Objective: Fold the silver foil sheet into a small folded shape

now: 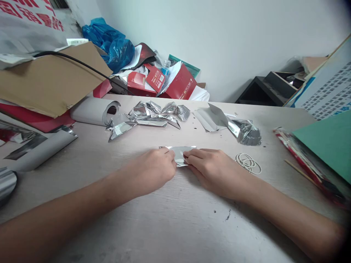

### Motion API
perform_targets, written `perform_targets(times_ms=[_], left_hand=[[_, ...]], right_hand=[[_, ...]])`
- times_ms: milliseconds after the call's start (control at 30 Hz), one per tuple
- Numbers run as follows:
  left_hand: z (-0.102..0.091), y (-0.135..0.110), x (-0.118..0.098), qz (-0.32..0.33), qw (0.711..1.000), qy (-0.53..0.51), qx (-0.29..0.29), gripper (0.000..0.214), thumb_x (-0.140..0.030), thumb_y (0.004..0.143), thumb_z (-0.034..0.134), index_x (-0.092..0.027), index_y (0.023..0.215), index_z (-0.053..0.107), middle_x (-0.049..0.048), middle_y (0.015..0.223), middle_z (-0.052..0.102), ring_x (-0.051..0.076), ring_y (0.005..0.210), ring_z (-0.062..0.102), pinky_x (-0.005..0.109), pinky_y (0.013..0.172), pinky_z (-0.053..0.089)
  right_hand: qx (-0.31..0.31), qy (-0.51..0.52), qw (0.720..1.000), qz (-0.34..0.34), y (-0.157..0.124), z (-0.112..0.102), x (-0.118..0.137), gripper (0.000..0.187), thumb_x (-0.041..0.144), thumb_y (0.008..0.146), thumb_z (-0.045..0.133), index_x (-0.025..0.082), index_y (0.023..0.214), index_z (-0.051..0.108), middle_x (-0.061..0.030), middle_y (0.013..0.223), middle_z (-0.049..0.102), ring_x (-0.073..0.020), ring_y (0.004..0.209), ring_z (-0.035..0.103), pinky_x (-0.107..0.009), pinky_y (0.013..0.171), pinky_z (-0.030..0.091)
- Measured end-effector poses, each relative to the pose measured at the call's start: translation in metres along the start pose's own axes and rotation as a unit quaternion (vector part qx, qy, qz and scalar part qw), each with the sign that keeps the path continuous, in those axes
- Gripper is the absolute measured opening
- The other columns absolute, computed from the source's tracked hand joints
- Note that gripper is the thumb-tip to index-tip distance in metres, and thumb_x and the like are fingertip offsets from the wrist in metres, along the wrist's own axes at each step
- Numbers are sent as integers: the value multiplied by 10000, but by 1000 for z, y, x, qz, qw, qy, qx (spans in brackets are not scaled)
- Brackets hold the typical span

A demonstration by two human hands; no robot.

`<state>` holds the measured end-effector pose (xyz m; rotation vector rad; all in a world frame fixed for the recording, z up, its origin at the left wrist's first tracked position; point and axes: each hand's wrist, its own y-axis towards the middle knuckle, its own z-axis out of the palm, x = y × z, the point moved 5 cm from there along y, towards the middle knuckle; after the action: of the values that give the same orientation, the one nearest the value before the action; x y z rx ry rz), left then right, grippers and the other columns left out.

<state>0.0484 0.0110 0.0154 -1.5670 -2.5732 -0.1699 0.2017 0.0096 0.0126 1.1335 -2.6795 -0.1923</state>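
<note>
A small piece of silver foil paper (179, 155) lies at the middle of the table between my two hands. My left hand (159, 166) is closed on its left end, with the fingertips curled out of sight. Its right end is pinched by my right hand (211, 166), thumb below and fingers on top. Beyond them sits a group of folded silver foil pieces (149, 115), some pleated like fans. Another pleated foil piece (248, 133) rests farther right, beside a loose foil sheet (211, 117). Several pale rubber bands (248, 163) lie just past my right wrist.
Rolled silver-and-white sheets (93, 110) and a cardboard piece (55, 78) crowd the left side. Red boxes (179, 82) and a blue plastic bag (112, 45) are piled behind the table. At the right lie a green folder (329, 142) and a thin wooden stick (300, 171).
</note>
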Motion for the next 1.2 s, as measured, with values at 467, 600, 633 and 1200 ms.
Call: perform_targets(times_ms=[467, 600, 633, 1200], left_hand=[[2, 6, 7, -54, 994, 17, -90, 177, -203, 1012, 462, -169, 930, 615, 45, 879, 615, 193, 781, 560, 351, 632, 449], [3, 5, 4, -61, 994, 19, -86, 159, -181, 992, 475, -157, 978, 631, 53, 902, 609, 199, 799, 541, 359, 635, 443], [3, 6, 4, -65, 994, 13, -88, 166, -183, 991, 471, -158, 974, 635, 50, 893, 603, 200, 796, 537, 363, 636, 443], [3, 8, -5, -174, 962, -26, -207, 241, -166, 950, 535, -157, 741, 653, 18, 747, 591, 161, 732, 501, 321, 631, 388]], right_hand=[[-28, -4, 998, 61, 6, 2, -1, 321, 317, 1014, 416, 186, 914, 692, -17, 854, 639, -89, 743, 498, -259, 643, 265], [-56, 12, 994, 94, 4, 5, -3, 284, 297, 979, 467, 177, 853, 691, -15, 837, 637, -86, 752, 512, -255, 653, 269], [-61, 18, 993, 104, 4, 6, -3, 271, 292, 971, 477, 176, 854, 691, -15, 837, 639, -87, 759, 518, -254, 658, 275], [-129, -17, 984, 119, 0, 9, 8, 307, 283, 950, 488, 167, 735, 674, -20, 820, 654, -94, 745, 533, -241, 579, 191]])
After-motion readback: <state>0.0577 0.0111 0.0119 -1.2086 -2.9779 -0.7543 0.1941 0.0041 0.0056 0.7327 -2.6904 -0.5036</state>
